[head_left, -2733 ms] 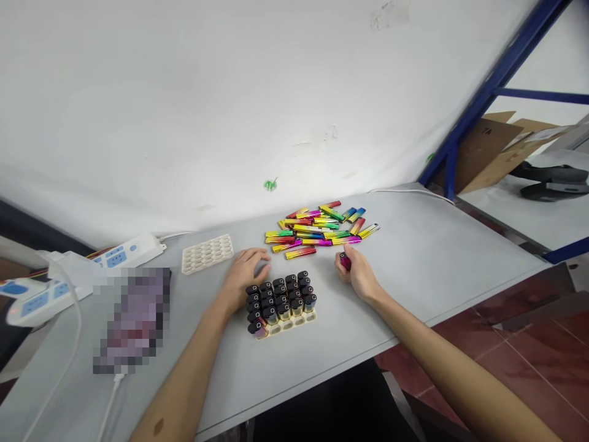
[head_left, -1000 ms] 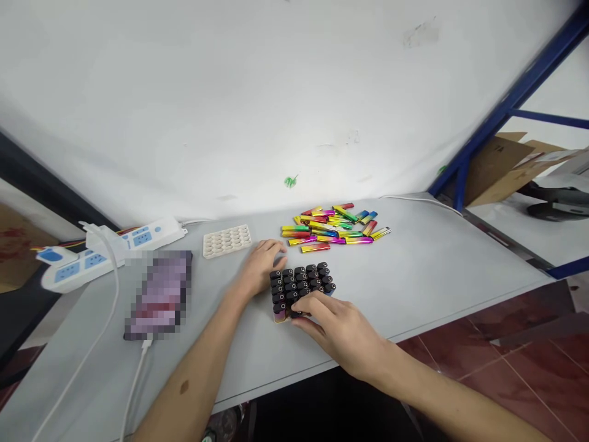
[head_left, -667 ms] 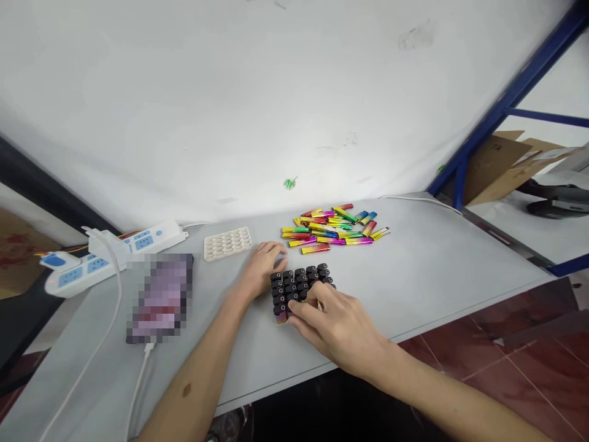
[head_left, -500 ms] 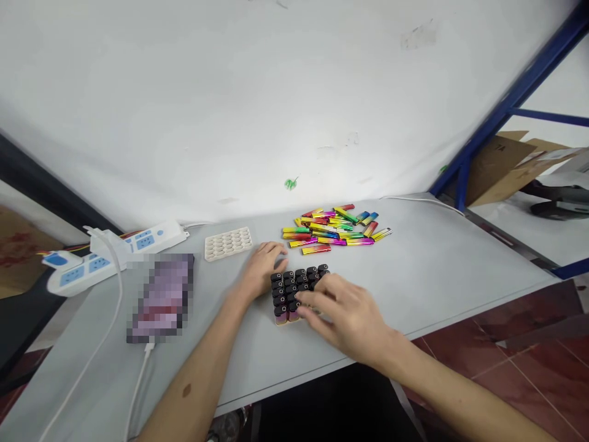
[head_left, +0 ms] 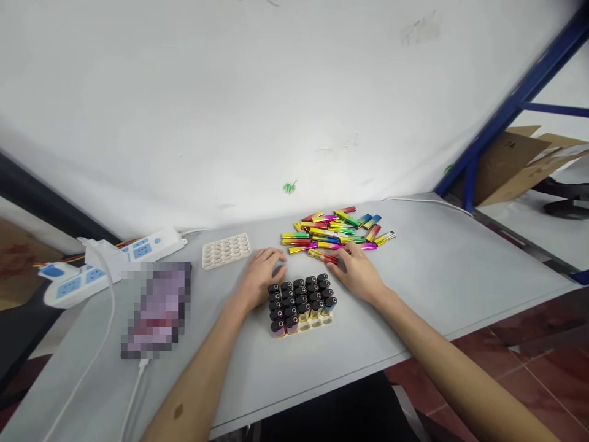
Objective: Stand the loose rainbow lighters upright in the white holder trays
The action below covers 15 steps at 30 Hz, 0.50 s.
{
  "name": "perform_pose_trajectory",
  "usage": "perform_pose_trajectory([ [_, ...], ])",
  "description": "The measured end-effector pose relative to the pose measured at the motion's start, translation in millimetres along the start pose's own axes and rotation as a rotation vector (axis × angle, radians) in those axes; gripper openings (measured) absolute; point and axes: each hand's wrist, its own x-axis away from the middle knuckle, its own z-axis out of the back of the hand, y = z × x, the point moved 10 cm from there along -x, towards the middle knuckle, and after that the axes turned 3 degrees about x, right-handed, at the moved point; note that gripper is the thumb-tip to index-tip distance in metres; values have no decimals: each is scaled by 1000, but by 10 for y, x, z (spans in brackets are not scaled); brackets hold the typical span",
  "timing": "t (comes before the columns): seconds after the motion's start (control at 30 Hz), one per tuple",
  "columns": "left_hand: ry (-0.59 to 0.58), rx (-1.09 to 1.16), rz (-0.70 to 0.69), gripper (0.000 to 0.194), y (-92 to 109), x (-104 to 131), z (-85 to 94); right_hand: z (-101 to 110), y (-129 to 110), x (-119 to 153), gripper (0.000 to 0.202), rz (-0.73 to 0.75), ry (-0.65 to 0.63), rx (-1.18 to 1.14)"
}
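Observation:
A cream slotted tray (head_left: 319,325) holds several upright lighters (head_left: 301,299) with black tops, packed in rows. Bare slots show along its front right edge. My left hand (head_left: 262,273) rests beside the tray's back left corner, thumb apart from the fingers, nothing in it. Beyond the tray, my right hand (head_left: 359,270) reaches to the near edge of a pile of shiny, rainbow-coloured lighters (head_left: 329,233) lying flat. Its thumb and fingers close on the end of a red and yellow lighter (head_left: 322,255); the fingertips partly hide that end.
Another cream slotted tray (head_left: 226,250) lies at the back left, its slots bare. A blurred phone-like device (head_left: 159,310) with a white cable and a white power strip (head_left: 151,245) are on the left. A white wall (head_left: 294,110) borders the grey table (head_left: 460,276) at the back.
My right hand has left the front of the filled tray and moved back to the pile, onto the red and yellow lighter. My left hand stays by the tray.

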Motion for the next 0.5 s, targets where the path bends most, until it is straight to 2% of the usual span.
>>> perform_pose_trajectory([
  [0.13,4,-5,4,17,-19,-2,-8,131,119,-6,24,-61,45,-368],
  [0.23,10,-11,0,17,-24,-2,-8,208,301,-19,26,-210,119,-804],
  [0.3,9,-15,-2,17,-33,-5,-15,158,352,-7,27,-297,117,-1087],
  [0.4,6,-17,-7,17,-45,-12,-25,5,295,32,29,-389,21,-1321],
  [0.5,12,-16,-8,17,-46,-17,-18,-148,178,76,35,-424,-118,-1374],
])
